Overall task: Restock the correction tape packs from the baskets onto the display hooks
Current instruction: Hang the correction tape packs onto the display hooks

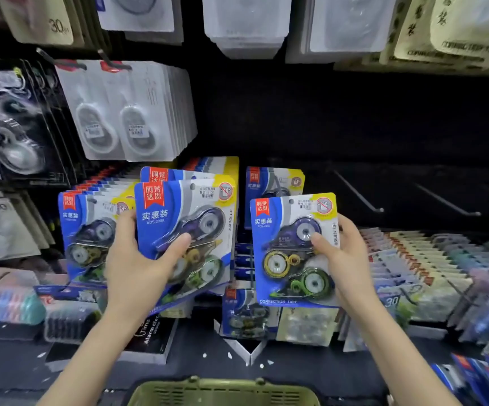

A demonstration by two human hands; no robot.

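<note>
Dark display wall (354, 118) fills most of the view, hung with rows of carded packs. White packs (126, 112) hang in a thick bunch upper left, more pale ones along the top edge, blurred. Lower right, a shelf of small flat packs (413, 259) stands in tight rows. Lower left, a long row of blue correction tape packs (90, 230) hangs on the wall, front one facing out. Green basket (222, 391) at bottom centre, only its rim and slotted wall visible; cannot tell what's in it.

Left hand (137, 265) grips a small stack of blue packs (178, 218), thumb across the front blister, fingers behind; at least two cards, second one peeking above the first. The stack is tilted, held just right of the hanging row and overlapping it.

Right hand (345, 259) grips a single blue pack (290, 250) by its right edge, thumb on the front near the purple reel, upright, facing the camera. Behind it, another blue pack (272, 183) hangs on the wall. One more sits low between the arms (246, 315).

Two thin metal hooks (357, 194) (445, 203) stick out of the wall, right of the held pack.
</note>
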